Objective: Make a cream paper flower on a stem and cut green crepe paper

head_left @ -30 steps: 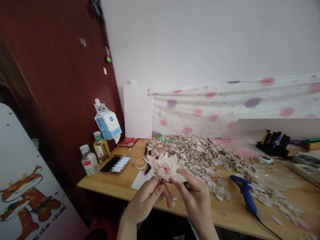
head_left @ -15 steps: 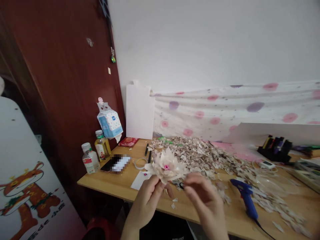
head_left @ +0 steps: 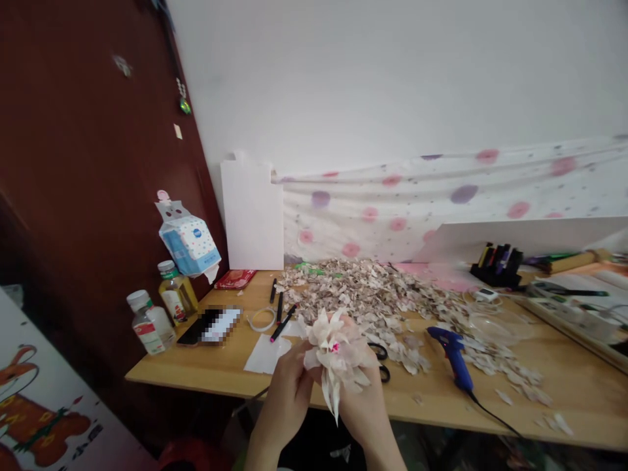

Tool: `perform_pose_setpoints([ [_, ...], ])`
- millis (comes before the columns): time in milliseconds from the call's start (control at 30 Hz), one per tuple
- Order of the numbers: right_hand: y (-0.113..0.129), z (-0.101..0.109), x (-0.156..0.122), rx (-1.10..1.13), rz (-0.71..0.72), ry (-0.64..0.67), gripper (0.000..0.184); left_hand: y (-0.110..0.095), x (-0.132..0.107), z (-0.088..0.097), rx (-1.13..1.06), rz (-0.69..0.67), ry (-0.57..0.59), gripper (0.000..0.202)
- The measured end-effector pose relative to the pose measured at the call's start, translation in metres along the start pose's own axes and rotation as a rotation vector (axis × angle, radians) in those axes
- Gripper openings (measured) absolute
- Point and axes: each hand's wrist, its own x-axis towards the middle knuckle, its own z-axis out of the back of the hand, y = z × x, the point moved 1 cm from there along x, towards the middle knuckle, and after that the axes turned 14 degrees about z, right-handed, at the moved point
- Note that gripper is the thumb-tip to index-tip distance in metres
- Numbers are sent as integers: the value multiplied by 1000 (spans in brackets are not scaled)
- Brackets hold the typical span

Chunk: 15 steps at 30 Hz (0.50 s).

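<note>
A cream-white handmade flower (head_left: 338, 363) with a bright pink centre is held up over the table's front edge. My left hand (head_left: 289, 389) grips it from the left and below, fingers closed. From the right, my right hand (head_left: 366, 409) reaches behind the petals and is closed around them, though most of its fingers are hidden. One long petal points down between the hands. Black-handled scissors (head_left: 381, 360) lie just past my right hand, partly covered. Beside my left hand rests a white paper sheet (head_left: 265, 353) with dark pens (head_left: 283, 324) behind it.
A wide heap of dry petal-like pieces (head_left: 363, 288) covers the table's middle. The blue glue gun (head_left: 454, 356) lies at the right with its cord over the front edge. A phone (head_left: 196, 327), bottles (head_left: 176, 291) and a tape ring (head_left: 261, 319) are at the left.
My right hand has moved from beside the flower to behind its petals. The flower now tilts and looks more gathered. A pen lies on the paper, and the view has swung right.
</note>
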Motion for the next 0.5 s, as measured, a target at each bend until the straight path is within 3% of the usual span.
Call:
perform_pose_setpoints([
  [133, 2, 0, 2, 30, -13, 10, 15, 12, 0, -3, -16, 21, -38, 31],
  [367, 2, 6, -3, 17, -53, 49, 26, 8, 3, -7, -30, -23, 63, 37],
  [500, 8, 6, 0, -19, -31, 58, 25, 6, 1, -10, -41, 35, 2, 43],
])
